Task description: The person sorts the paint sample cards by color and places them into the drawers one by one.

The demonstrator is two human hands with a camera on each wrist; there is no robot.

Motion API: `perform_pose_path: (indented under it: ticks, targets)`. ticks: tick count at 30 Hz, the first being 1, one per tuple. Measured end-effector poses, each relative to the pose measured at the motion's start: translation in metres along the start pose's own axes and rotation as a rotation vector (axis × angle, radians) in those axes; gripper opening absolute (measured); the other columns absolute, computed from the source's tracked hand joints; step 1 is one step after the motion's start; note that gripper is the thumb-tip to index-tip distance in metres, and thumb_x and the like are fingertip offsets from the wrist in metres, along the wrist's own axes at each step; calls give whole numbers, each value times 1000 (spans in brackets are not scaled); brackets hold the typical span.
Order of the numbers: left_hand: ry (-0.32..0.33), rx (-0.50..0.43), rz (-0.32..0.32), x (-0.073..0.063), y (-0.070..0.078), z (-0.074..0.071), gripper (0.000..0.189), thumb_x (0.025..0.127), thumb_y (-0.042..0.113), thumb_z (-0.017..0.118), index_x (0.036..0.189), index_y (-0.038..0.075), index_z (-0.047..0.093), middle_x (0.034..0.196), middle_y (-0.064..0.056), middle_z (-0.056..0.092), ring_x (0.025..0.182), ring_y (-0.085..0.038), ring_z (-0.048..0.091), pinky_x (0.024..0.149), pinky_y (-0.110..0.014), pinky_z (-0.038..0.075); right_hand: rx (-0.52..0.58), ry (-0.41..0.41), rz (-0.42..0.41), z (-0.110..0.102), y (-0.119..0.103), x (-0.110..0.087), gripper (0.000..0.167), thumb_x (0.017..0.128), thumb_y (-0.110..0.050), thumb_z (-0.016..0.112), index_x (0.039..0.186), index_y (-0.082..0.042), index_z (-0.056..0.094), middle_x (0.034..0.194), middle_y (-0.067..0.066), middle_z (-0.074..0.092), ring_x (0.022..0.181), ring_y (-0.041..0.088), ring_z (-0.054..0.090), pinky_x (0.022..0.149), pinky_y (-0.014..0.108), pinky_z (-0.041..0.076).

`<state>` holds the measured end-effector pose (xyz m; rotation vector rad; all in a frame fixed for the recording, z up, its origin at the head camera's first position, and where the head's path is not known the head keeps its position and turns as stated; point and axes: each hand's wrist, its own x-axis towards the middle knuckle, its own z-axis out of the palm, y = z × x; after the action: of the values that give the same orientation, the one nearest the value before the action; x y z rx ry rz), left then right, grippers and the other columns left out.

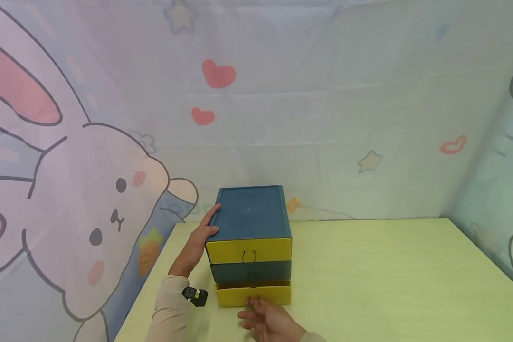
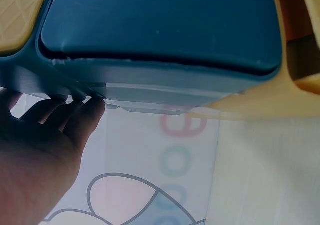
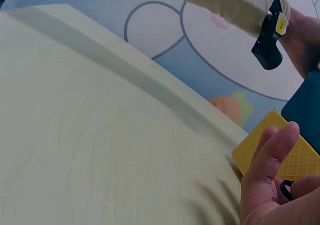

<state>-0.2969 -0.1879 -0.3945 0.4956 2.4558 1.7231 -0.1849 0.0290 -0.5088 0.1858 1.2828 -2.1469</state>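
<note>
A small stack of drawers point(image 1: 252, 213) with a dark blue top stands on the table, its top drawer yellow, its middle one dark teal. The yellow bottom drawer point(image 1: 231, 297) is pulled out a little, and a gap shows above its front. My left hand point(image 1: 201, 237) rests against the stack's left side, with fingertips at the top edge. In the left wrist view, its fingers point(image 2: 85, 122) press along the blue side wall. At the bottom drawer's front, my right hand point(image 1: 271, 323) holds the black pull loop point(image 3: 286, 190) between thumb and finger, the other fingers extended.
The pale yellow-green table point(image 1: 389, 275) stretches off to the right of the drawers. Behind it hangs a cloth backdrop point(image 1: 325, 118) printed with a rabbit, hearts and stars. A black wrist camera point(image 1: 195, 296) sits on the left sleeve.
</note>
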Motion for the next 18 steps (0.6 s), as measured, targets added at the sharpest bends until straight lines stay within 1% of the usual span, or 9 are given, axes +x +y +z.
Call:
perform_pose_path:
  ticks: [3, 7, 14, 16, 18]
  targets:
    - [-3, 5, -1, 0, 0, 1, 58, 103, 38, 30, 157, 50, 15, 172, 1, -2, 158, -43, 7, 123, -69, 11, 0, 26, -5, -2, 0, 4, 28, 109, -18, 37, 123, -8, 60, 108, 7, 75, 82, 11, 69, 69, 16, 54]
    - [-8, 11, -3, 1, 0, 1, 58, 103, 38, 30, 157, 52, 15, 172, 1, -3, 158, -43, 6, 123, -69, 10, 29, 45, -23, -3, -1, 9, 29, 109, -18, 38, 126, -4, 57, 106, 6, 75, 83, 11, 69, 71, 16, 56]
    - [-9, 9, -5, 4, 1, 1, 58, 102, 39, 30, 157, 52, 15, 172, 2, -3, 158, -41, 4, 123, -69, 10, 57, 42, -24, -3, -4, 12, 31, 109, -15, 35, 133, -1, 50, 102, 6, 71, 81, 11, 69, 71, 15, 57]
    - [-10, 11, -8, 4, 1, 0, 58, 102, 39, 30, 156, 53, 15, 172, 2, -3, 158, -41, 4, 123, -69, 10, 63, 50, -16, -3, -4, 12, 30, 109, -17, 39, 131, -1, 50, 103, 8, 72, 82, 12, 69, 71, 16, 57]
    - [-10, 16, -10, 4, 2, 0, 57, 103, 39, 30, 156, 53, 15, 172, 2, -3, 158, -41, 4, 123, -69, 10, 47, 43, 2, -6, -4, 11, 29, 107, -19, 44, 129, -2, 51, 104, 10, 73, 82, 13, 70, 70, 17, 57]
